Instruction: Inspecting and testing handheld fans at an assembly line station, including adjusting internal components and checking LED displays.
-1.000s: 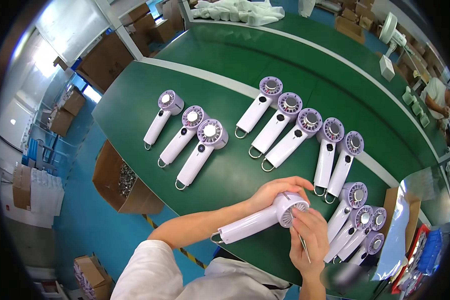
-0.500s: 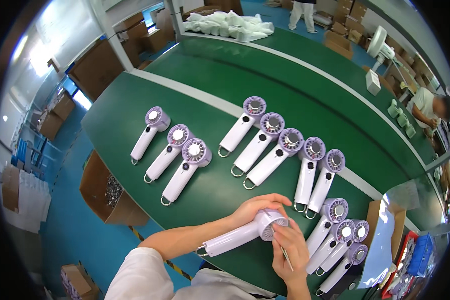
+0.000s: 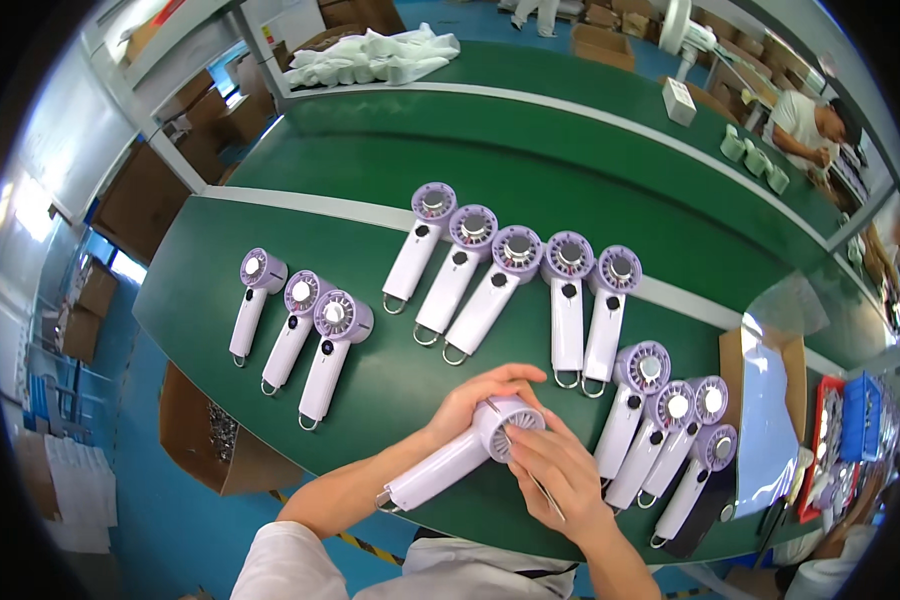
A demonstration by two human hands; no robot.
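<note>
A lilac-and-white handheld fan (image 3: 440, 474) is held tilted over the near table edge, its metal loop pointing lower left. My left hand (image 3: 467, 404) wraps around the fan's round head from behind. Closed fingers of my right hand (image 3: 560, 470) press against the grille at the front of the head. Between those fingers runs a thin metal tool (image 3: 548, 500), tweezers-like, its tip hidden by the hand. Just right of my right hand lies a cluster of similar fans (image 3: 638, 440). Ahead is a row of several fans (image 3: 500, 295), and three more fans (image 3: 288, 345) lie to the left.
The green table (image 3: 390, 390) has a pale rail (image 3: 340, 207) across it. At right stand a cardboard box (image 3: 792, 375) with a bluish sheet (image 3: 767, 455), a blue bin (image 3: 860, 418) and a red tray (image 3: 822, 440). An open carton (image 3: 195, 440) sits below the left edge. A co-worker (image 3: 808, 125) sits at far right.
The whole view has shifted, so the table and its fans appear farther left. Both hands keep the same fan, whose handle now slants more steeply. My right fingers remain at the grille.
</note>
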